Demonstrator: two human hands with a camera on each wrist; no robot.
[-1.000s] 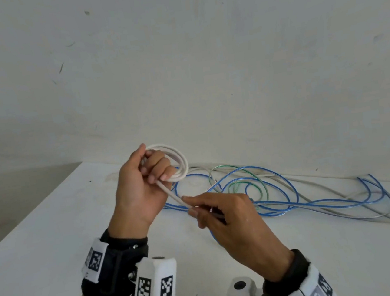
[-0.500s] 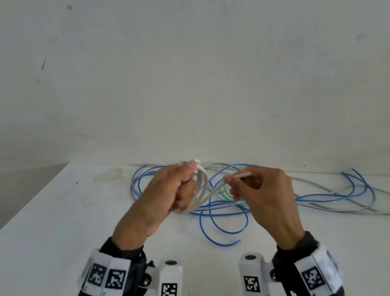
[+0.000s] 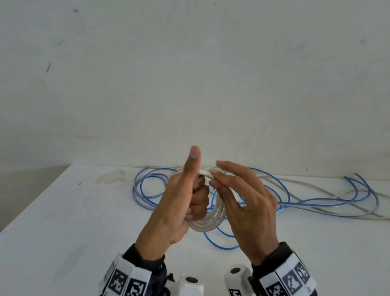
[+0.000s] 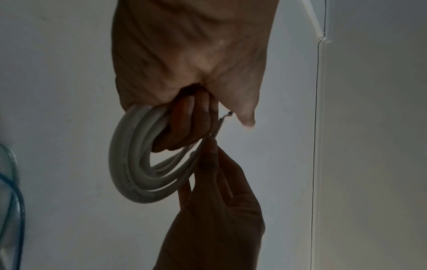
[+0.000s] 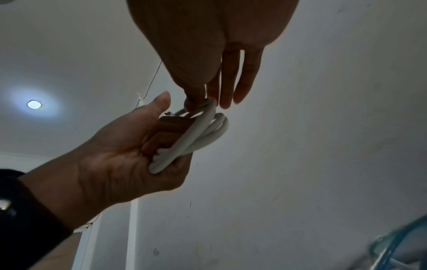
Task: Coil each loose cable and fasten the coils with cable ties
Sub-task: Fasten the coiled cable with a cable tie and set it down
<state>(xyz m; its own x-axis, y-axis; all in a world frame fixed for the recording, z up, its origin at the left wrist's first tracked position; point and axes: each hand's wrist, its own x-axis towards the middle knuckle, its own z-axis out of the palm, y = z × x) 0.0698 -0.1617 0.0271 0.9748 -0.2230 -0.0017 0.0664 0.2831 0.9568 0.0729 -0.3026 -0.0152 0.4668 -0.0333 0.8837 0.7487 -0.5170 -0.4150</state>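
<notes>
Gripping the white coil [image 3: 211,215] at frame centre, the left hand [image 3: 178,205] curls round its springy, light loops; the right hand [image 3: 241,198] pinches the free end; hold where loops cross.

White cable coil [image 3: 209,219], blue cables [image 3: 316,201], white table [image 3: 53,237], black-and-white checkered wristbands [image 3: 127,285]

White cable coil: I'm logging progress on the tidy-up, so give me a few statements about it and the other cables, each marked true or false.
1. The left hand grips the white cable coil. True.
2. The right hand rests flat on the table. False: it pinches the coil's free end.
3. A cable tie binds the coil. False: none is visible.
4. Blue cables lie loose on the table. True.
</notes>
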